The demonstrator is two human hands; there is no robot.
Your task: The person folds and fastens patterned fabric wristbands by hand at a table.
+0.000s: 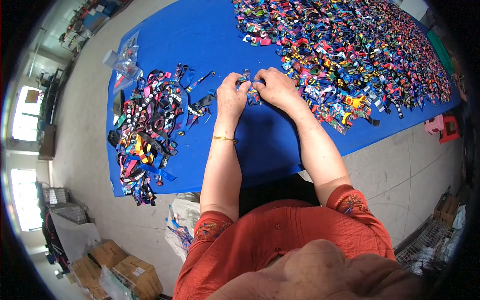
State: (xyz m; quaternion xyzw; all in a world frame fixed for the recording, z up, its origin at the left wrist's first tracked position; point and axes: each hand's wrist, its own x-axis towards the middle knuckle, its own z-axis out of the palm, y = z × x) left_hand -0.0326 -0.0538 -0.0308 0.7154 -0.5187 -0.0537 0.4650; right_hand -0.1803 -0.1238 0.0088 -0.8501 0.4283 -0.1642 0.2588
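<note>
Both hands meet over the middle of the blue-covered table, at a small printed ribbon strap (253, 96) in mostly blue colours. My left hand (231, 96) pinches its left side between thumb and fingers. On the other side my right hand (276, 86) is closed on the same strap, with its fingers curled down. Part of the strap is hidden under the fingertips. Left of my left hand lies a tangled pile of printed straps (152, 125) in black, pink, yellow and blue. To the right, a wide spread of looped, multicoloured straps (345, 60) lies close to my right hand.
The blue table cover (175, 30) reaches under everything. Clear plastic bags (127, 62) lie at its left edge. A plastic sack (182, 220) stands below the near edge. Cardboard boxes (122, 267) sit on the floor at lower left, and a red stool (449, 129) at right.
</note>
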